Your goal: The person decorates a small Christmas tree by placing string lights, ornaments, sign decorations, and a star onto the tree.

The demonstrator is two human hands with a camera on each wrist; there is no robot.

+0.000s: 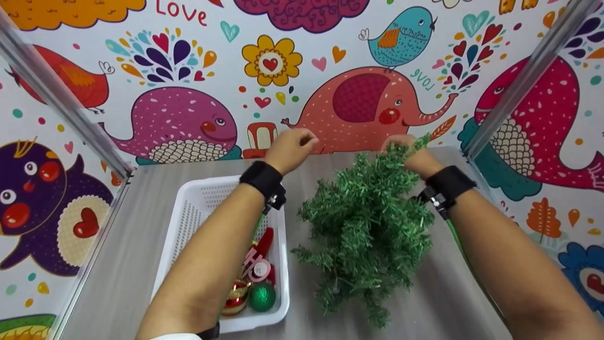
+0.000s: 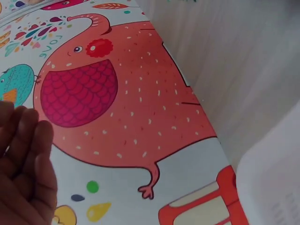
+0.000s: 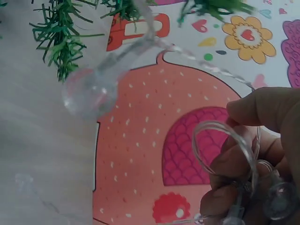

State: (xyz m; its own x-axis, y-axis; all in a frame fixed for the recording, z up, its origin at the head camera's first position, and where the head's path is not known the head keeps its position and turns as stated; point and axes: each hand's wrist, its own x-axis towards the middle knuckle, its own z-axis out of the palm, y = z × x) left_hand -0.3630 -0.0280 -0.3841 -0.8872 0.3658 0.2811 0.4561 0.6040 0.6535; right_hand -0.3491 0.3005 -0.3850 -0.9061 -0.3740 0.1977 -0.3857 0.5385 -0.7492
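Beside tree [image 1: 368, 217], baubles [image 1: 262, 297] in basket [image 1: 259, 322] — lights [image 3: 90, 95] held

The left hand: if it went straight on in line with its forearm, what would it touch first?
Probably the patterned wall, around the printed elephant. Nothing shows between it and the left hand, but depth is hard to judge.

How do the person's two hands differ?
The right hand grips a string of clear bulbs; the left hand shows nothing in it. In the head view, the green tree partly hides the right hand, while the left hand is in plain sight. Both are bare, with black straps at the wrists.
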